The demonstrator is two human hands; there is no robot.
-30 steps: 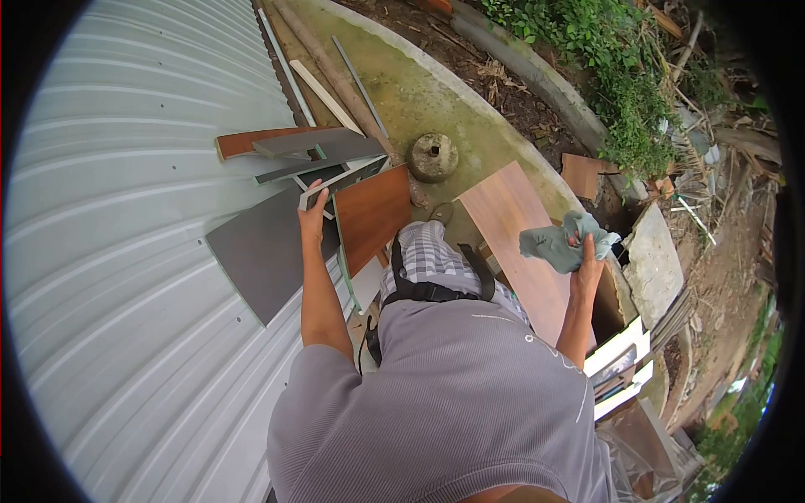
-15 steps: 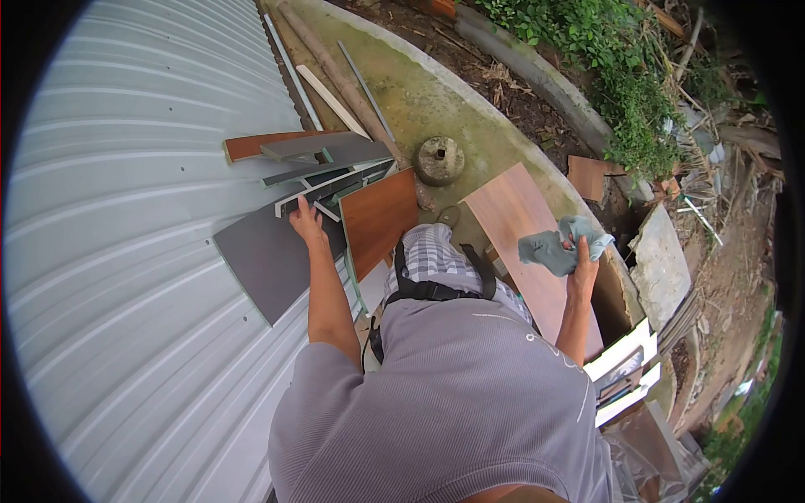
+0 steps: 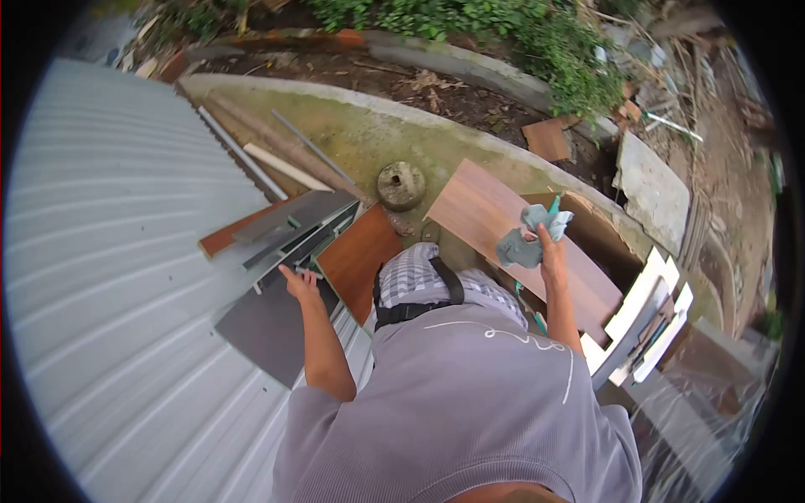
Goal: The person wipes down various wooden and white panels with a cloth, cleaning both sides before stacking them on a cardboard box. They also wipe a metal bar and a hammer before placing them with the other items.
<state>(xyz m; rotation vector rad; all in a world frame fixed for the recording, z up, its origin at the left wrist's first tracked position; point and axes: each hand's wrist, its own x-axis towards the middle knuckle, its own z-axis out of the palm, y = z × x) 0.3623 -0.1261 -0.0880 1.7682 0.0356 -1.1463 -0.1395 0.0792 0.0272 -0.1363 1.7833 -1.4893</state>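
Observation:
My left hand (image 3: 302, 285) has its fingers apart, with the fingertips right at the edge of a stack of narrow boards (image 3: 306, 218). Below that hand lies a wide dark grey board (image 3: 268, 331). Just to its right leans a reddish-brown wood panel (image 3: 360, 261). A crumpled grey-green cloth (image 3: 520, 247) is gripped in my right hand (image 3: 551, 256). This hand and the cloth are over a long, light-brown wood panel (image 3: 478, 205).
A corrugated metal sheet (image 3: 126, 251) fills the left side. Ahead, a round concrete block (image 3: 401, 186) stands on the mossy concrete floor (image 3: 335, 126). An open cardboard box (image 3: 587, 214) and white boards (image 3: 637, 310) are at the right. A low curb (image 3: 470, 75) borders plants.
The view has swung to the right. My left hand has come off the narrow board it was touching and its fingers have spread. My right hand still holds the cloth.

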